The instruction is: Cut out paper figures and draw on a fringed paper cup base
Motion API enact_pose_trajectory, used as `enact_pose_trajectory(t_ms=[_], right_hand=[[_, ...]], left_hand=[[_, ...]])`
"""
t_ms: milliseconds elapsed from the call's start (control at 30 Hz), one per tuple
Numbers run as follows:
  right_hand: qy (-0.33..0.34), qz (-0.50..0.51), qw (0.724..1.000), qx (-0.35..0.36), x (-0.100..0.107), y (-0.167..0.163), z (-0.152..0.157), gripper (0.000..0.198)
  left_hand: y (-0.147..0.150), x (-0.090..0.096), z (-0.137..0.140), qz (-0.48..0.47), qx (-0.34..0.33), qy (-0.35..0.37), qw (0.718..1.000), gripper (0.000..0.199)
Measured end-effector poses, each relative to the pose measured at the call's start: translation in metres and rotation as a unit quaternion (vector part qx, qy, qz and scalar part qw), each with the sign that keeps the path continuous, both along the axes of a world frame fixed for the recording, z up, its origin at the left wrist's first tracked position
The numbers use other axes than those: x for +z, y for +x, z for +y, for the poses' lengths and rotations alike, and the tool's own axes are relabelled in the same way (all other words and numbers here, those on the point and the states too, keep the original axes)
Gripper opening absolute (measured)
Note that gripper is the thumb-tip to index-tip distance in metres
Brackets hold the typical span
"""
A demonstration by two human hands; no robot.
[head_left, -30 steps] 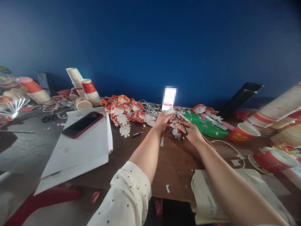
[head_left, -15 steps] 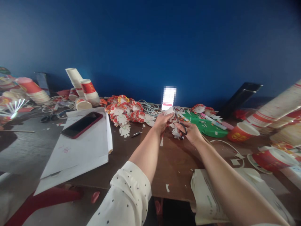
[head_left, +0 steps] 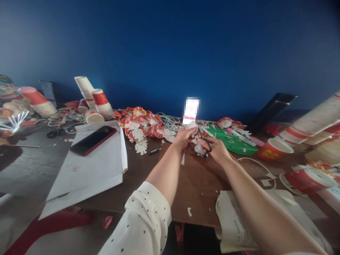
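Note:
My left hand [head_left: 182, 138] is closed on a white piece of cut paper [head_left: 191, 125], pinched between thumb and fingers. My right hand [head_left: 217, 150] grips black-handled scissors [head_left: 208, 144], fingers through the loops. The scissor blades point up toward the paper and lie close beside it; whether they touch it I cannot tell. Below the hands, a white paper cutout [head_left: 199, 150] lies on the brown table [head_left: 191, 191]. To the left is a pile of red-and-white paper figures [head_left: 140, 124], with a black pen [head_left: 154, 152] in front of it.
A lit phone [head_left: 190, 112] stands behind my hands. At right are a green sheet [head_left: 236, 142] with markers and scraps, a red paper cup [head_left: 273, 149] and stacked cups [head_left: 310, 120]. A dark phone [head_left: 92, 140] rests on a white box [head_left: 87, 177]. Another person's hand [head_left: 3, 142] shows at far left.
My hands, the paper and the scissors look almost unmoved. At the far left edge, another person's hand has come into view by a thin stick, which has shifted slightly.

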State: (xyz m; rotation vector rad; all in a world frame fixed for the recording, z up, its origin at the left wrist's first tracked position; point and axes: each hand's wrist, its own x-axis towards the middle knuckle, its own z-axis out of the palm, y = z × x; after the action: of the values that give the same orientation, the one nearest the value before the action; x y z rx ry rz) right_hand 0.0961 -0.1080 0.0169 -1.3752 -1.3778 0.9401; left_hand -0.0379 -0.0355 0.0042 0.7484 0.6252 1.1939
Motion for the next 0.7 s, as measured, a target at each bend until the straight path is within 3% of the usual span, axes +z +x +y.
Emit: enact_pose_trajectory(t_ms=[200,433,700], right_hand=[[0.000,-0.004,1.000,-0.006,-0.003,0.000,0.001,0.049],[-0.022,0.051,0.998,-0.020,-0.009,0.001,0.003,0.050],[-0.034,0.066,0.997,-0.038,-0.013,-0.002,0.004,0.048]], left_hand=[[0.001,-0.003,0.003,-0.002,-0.004,0.004,1.000,0.029],[0.005,-0.013,0.012,0.002,0.043,-0.001,0.999,0.024],[0.001,0.002,0.003,-0.031,0.061,-0.050,0.996,0.014]])
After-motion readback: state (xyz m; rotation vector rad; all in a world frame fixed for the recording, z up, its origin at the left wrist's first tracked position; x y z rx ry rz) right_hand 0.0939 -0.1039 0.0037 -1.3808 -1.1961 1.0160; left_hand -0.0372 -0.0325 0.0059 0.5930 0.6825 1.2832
